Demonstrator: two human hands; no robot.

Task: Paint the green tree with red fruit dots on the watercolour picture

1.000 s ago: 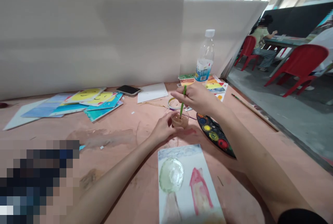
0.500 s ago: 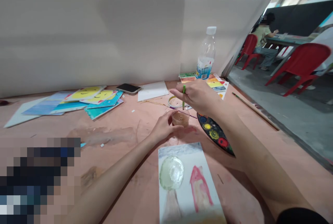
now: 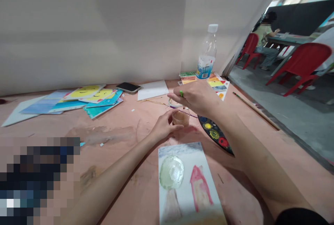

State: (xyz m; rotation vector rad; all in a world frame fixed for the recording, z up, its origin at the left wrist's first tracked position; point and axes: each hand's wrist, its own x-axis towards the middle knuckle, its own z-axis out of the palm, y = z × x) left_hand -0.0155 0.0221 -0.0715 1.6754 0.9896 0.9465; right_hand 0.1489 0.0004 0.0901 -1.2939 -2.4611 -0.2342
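The left hand (image 3: pixel 164 125) curls around the side of a clear cup (image 3: pixel 181 120) of brown water, in the middle of the frame. Just above it, the right hand (image 3: pixel 198 99) pinches a green brush (image 3: pixel 181 93). A wet painting (image 3: pixel 186 153) lies at bottom middle. The paint tray (image 3: pixel 214 134) sits right of center, partly behind the right arm.

Black sleeve (image 3: pixel 299 217) on right arm (image 3: pixel 250 153); 2 forearms (image 3: pixel 122 172), 2 hands (image 3: pixel 199 98) bare.
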